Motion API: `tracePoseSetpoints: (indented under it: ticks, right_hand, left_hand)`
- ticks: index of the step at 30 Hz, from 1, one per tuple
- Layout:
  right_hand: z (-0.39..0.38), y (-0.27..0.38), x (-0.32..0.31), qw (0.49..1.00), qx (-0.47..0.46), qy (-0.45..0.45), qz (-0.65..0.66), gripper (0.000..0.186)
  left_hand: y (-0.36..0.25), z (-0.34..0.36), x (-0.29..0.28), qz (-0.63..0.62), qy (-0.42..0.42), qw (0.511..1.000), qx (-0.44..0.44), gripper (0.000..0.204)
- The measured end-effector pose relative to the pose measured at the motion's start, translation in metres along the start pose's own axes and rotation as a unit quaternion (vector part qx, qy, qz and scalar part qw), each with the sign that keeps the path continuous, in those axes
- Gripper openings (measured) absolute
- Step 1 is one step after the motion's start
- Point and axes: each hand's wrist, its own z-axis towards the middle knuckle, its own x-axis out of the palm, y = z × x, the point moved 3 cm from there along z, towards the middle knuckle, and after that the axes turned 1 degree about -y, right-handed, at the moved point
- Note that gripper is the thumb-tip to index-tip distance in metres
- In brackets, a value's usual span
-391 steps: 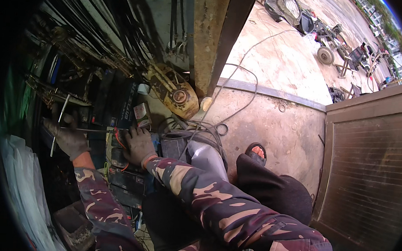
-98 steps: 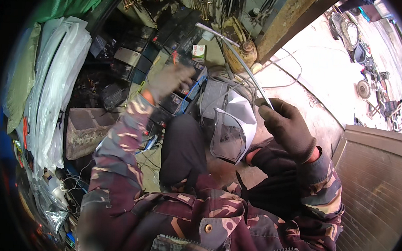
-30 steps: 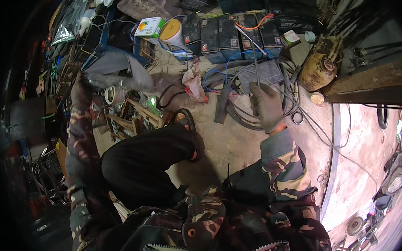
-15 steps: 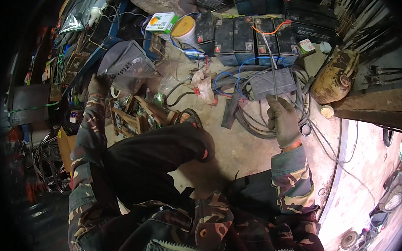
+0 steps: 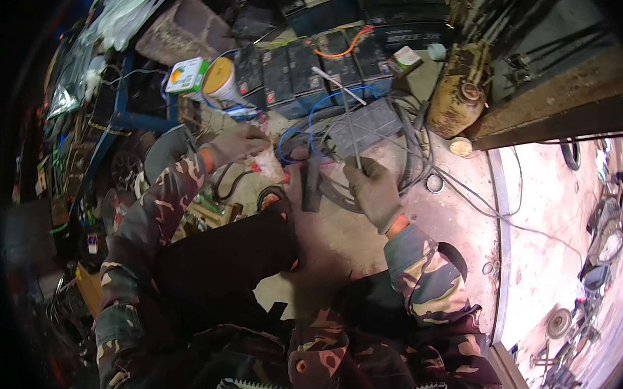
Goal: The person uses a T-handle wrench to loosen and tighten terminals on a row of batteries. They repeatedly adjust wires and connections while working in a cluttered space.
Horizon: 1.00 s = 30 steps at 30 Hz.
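My right hand (image 5: pixel 375 192), in a grey work glove, is closed around the lower end of a T-handle wrench (image 5: pixel 351 119). The wrench's long shaft points away from me, its crossbar at the far end above a dark flat battery-like block (image 5: pixel 365 129). My left hand (image 5: pixel 236 145), also gloved, hangs over the floor with fingers loosely stretched to the right and nothing visible in them. Close to its fingertips lies a crumpled whitish wrapper (image 5: pixel 272 166) with red bits. A dark curved panel (image 5: pixel 164 150) is partly behind my left forearm.
Several black batteries (image 5: pixel 311 75) stand in a row ahead, beside a white spool (image 5: pixel 221 80) and a green-white box (image 5: pixel 187 75). Black cables (image 5: pixel 414 150) coil around the block. A dirty yellow jug (image 5: pixel 461 100) stands at the right, near a metal floor strip (image 5: pixel 501 232).
My left hand has left the dark panel and moved right, over the wrapper. The right hand still grips the wrench. The whole view has shifted, with the batteries now farther left.
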Motion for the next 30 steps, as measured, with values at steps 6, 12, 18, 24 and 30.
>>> tracePoseSetpoints:
  ticks: [6,12,18,24,30]
  right_hand:
    - [-0.015,-0.002,-0.006,0.999,-0.033,-0.020,-0.033,0.041]
    - [-0.030,0.011,-0.004,0.995,-0.036,-0.036,-0.081,0.043]
    - [-0.035,0.019,-0.006,0.974,-0.110,-0.071,-0.187,0.045]
    - [-0.036,0.007,-0.013,0.958,-0.169,-0.070,-0.221,0.042]
    - [-0.027,0.006,-0.010,0.983,-0.123,-0.057,-0.123,0.033]
  left_hand:
    - [-0.045,0.117,0.076,-0.064,0.009,0.993,-0.095,0.064]
    - [-0.029,0.166,0.092,0.142,-0.093,0.978,-0.120,0.077]
    - [-0.016,0.191,0.123,-0.091,0.024,0.985,-0.144,0.063]
    - [-0.034,0.180,0.162,-0.211,0.113,0.962,-0.128,0.051]
    - [-0.065,0.149,0.213,-0.364,0.224,0.887,0.178,0.050]
